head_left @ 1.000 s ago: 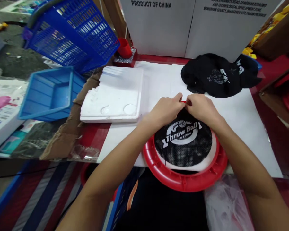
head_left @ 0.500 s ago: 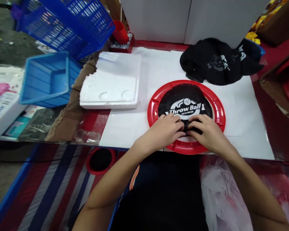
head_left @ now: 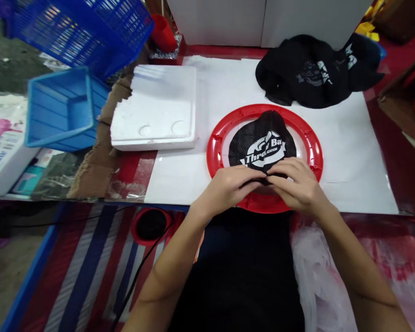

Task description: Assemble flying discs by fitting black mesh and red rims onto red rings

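Observation:
A red plastic ring (head_left: 214,147) lies flat on the white sheet near the table's front edge. Inside it, a round piece of black mesh fabric (head_left: 240,143) with white "Throw Ball" lettering is bunched and creased. My left hand (head_left: 233,182) pinches the near edge of this fabric, thumb and fingers pressed together. Close beside it, my right hand (head_left: 293,182) pinches the same edge, the fingertips of both hands almost meeting. Bare white sheet shows between the gathered mesh and the ring. Both wrists pass over the ring's near side.
More black printed mesh pieces (head_left: 307,74) lie in a pile at the back right. To the left are a white foam block (head_left: 159,106), a light-blue bin (head_left: 60,110) and a dark-blue basket (head_left: 90,32). A red cup (head_left: 164,34) stands behind the foam.
The mesh has gone from lying spread within the ring to being gathered and folded toward me. Both hands have closed into pinches on its near edge. The view has shifted slightly.

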Demonstrator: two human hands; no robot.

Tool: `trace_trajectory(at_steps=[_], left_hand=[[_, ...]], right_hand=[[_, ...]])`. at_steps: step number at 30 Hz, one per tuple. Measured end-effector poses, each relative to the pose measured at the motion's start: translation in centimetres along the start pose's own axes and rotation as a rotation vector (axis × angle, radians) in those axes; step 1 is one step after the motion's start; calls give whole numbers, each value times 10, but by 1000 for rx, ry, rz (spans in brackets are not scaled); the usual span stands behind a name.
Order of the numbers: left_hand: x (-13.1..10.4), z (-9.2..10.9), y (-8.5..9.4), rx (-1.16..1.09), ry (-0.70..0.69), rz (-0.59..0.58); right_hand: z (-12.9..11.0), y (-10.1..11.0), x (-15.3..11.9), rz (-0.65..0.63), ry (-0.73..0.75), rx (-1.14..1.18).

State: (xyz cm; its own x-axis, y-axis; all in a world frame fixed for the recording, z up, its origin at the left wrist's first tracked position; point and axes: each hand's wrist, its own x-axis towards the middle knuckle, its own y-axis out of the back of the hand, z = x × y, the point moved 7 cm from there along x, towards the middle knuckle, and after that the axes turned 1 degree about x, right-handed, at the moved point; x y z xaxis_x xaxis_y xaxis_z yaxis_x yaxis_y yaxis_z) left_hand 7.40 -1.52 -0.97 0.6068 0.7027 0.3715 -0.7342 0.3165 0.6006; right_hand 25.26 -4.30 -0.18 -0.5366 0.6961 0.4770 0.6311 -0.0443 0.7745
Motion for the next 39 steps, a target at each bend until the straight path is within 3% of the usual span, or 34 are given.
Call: trace_trajectory(at_steps=[4, 10, 18, 24, 27, 30, 32, 39], left_hand=[[-9, -1, 3, -100, -93, -58], [-10, 0, 6, -95, -184, -155], [-11, 0, -1, 99, -173, -355], [-15, 14, 4, 251, -312, -330], [-23, 20, 5, 324, -378, -234], [-32, 23, 10, 299, -439, -56], [-36, 22, 10, 292, -459, 2], [-34, 27, 8, 389, -497, -13]], right_hand=[[-6, -3, -6, -24, 97, -14], [-28, -7, -2, -184, 297, -30], [-34, -15, -6, -260, 380, -60], [-27, -14, 1, -321, 256, 34], [-26, -12, 3, -308, 247, 60], [-31, -7, 2, -216, 320, 29], [-36, -6, -1, -163, 397, -19], [-43, -10, -8, -159, 502, -172]])
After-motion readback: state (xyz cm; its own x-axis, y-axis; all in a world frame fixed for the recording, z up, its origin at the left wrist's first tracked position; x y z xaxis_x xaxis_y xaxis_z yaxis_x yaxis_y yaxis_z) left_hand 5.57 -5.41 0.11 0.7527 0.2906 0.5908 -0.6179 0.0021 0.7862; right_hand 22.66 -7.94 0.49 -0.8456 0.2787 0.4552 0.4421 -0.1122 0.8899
